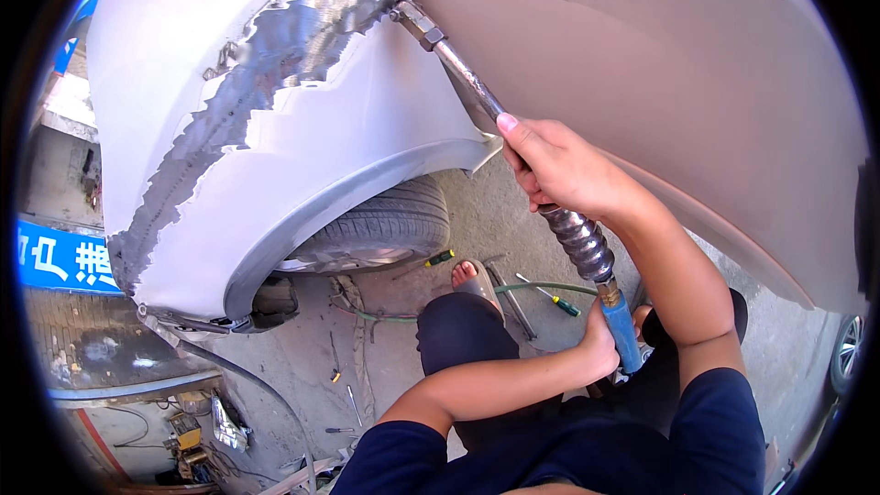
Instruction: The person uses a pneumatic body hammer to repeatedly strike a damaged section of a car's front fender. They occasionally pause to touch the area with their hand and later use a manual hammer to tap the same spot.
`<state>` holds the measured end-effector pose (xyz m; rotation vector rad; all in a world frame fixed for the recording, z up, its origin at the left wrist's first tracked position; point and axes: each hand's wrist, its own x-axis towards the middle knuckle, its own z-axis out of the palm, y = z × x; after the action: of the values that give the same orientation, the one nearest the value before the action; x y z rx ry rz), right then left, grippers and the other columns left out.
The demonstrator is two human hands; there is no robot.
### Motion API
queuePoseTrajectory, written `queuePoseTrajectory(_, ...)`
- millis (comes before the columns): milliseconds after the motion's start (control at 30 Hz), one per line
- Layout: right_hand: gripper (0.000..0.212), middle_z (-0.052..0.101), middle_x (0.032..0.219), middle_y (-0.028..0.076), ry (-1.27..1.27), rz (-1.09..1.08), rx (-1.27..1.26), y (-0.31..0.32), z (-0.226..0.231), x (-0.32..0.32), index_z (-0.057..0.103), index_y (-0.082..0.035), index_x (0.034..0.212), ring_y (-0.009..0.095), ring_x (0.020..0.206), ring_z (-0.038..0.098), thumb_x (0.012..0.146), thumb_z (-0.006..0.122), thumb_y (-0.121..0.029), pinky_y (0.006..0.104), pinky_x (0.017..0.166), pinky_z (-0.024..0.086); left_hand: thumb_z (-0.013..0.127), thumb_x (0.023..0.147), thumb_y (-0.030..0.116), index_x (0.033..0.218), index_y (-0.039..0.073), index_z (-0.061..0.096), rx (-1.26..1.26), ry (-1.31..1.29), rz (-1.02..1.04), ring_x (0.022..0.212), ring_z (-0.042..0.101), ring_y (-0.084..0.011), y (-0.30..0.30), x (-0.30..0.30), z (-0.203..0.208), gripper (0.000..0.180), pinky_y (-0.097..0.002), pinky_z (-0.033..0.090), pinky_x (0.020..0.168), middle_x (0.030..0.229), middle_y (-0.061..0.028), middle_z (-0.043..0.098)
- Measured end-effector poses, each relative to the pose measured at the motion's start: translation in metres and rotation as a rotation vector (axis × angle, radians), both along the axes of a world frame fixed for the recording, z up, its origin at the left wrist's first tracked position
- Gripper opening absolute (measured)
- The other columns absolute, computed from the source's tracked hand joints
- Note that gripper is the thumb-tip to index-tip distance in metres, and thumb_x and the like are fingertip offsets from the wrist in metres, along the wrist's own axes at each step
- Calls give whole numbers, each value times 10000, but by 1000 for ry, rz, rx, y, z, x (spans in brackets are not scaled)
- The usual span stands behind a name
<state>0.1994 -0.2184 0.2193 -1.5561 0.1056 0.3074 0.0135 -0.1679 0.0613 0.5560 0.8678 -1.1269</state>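
Observation:
A slide hammer (469, 81) slants from the upper middle down to the right. Its tip meets the edge of a bare-metal strip (275, 44) on a light silver car fender (367, 115), next to a large pinkish-beige body panel (642, 64). My right hand (564, 165) is closed round the shaft, just above the ribbed steel weight (584, 246), with the thumb along the rod. Lower down, my left hand (601, 344) grips the blue handle (622, 335) at the tool's near end; its fingers are partly hidden.
Below the fender arch sits a tyre (394, 220). Screwdrivers (561, 304), a green hose (394, 318) and other hand tools lie on the concrete by my feet. A dark cable (266, 390) runs down from the fender's lower corner. Scrap parts (192, 440) lie at lower left.

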Motion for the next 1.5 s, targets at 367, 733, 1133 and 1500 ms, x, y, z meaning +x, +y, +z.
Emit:
queuePoseTrajectory(367,505,342,550,-52,14,-49,-12,-1,10,7,427,-96,729,55,464,338,992,394,-526,243,482,419,317,905,641,928,69,523,-7,-69,-71,781,587,-276,-3,8,8,608,-414,494,763,864,-152,599)
queuePoseTrajectory(733,522,395,586,-32,22,-21,-13,-3,12,8,445,-88,739,72,512,387,975,406,-551,255,502,430,313,900,644,964,75,525,-8,-28,-94,819,570,-270,-4,9,10,611,-416,484,784,924,-152,584)
queuePoseTrajectory(1133,481,329,560,-53,33,-36,14,1,15,7,402,-111,730,57,466,314,995,391,-512,244,488,413,331,908,611,898,69,528,-9,-22,-74,813,571,-243,-1,11,16,577,-405,513,767,875,-128,561)
queuePoseTrajectory(1500,494,342,548,-50,18,-55,-73,1,18,7,413,-109,727,55,459,341,990,396,-527,251,480,434,352,914,562,846,68,516,-82,33,-77,734,561,-236,0,15,21,525,-364,503,705,825,-116,539)
